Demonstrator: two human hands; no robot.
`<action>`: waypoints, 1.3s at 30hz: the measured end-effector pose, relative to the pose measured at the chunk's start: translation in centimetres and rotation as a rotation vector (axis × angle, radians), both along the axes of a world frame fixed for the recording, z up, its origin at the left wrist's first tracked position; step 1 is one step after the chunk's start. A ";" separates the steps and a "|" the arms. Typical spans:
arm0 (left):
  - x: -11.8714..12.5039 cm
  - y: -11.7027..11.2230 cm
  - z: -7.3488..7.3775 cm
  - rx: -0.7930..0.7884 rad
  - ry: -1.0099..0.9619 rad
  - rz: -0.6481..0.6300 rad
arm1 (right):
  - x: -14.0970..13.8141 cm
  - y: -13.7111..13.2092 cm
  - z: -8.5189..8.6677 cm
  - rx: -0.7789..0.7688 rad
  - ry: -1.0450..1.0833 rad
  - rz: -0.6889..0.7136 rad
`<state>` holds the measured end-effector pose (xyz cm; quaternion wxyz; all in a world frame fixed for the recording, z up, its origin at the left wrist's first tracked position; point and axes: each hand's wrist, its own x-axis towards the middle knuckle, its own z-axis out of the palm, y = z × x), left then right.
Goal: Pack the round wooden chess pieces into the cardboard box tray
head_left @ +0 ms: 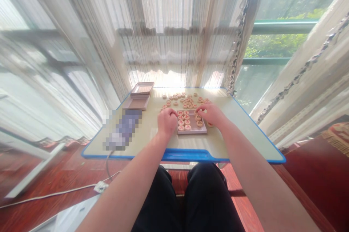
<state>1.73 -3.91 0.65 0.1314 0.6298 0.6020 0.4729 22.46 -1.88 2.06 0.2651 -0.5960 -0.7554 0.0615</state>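
Observation:
A shallow open box [192, 128] holds round wooden Chinese chess pieces: two columns with red characters fill its left part, and pieces with dark characters line its right side. My left hand [167, 120] is at the box's left edge, fingers curled in; what they grip, if anything, is hidden. At the upper right corner of the box, my right hand [209, 113] pinches a chess piece [196, 111], partly covered by the fingertips. One more piece [209, 124] lies beside the box under my right hand. Beyond the box, many loose pieces [188, 101] are scattered.
A pale table [245, 139] with a blue rim carries everything. Two shallow box parts [136, 103] lie at its far left. In front of them is a blurred-out object [124, 130], with a cable [107, 163] running down to the floor. Curtains hang behind the table.

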 end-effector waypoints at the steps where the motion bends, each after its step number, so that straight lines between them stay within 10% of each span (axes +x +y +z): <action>1: 0.0 0.0 0.0 0.004 -0.003 -0.002 | 0.0 0.0 0.0 -0.001 0.001 -0.009; 23: -0.3 0.0 -0.3 0.012 -0.037 -0.004 | 1.6 0.4 0.0 0.075 0.078 -0.233; 28: -0.4 -0.1 -0.2 -0.003 -0.014 0.013 | 4.6 0.4 0.7 -0.061 0.056 -0.423; 39: 0.2 -0.5 -0.3 0.153 0.143 -0.061 | 5.6 -0.3 1.3 -0.221 0.040 -0.391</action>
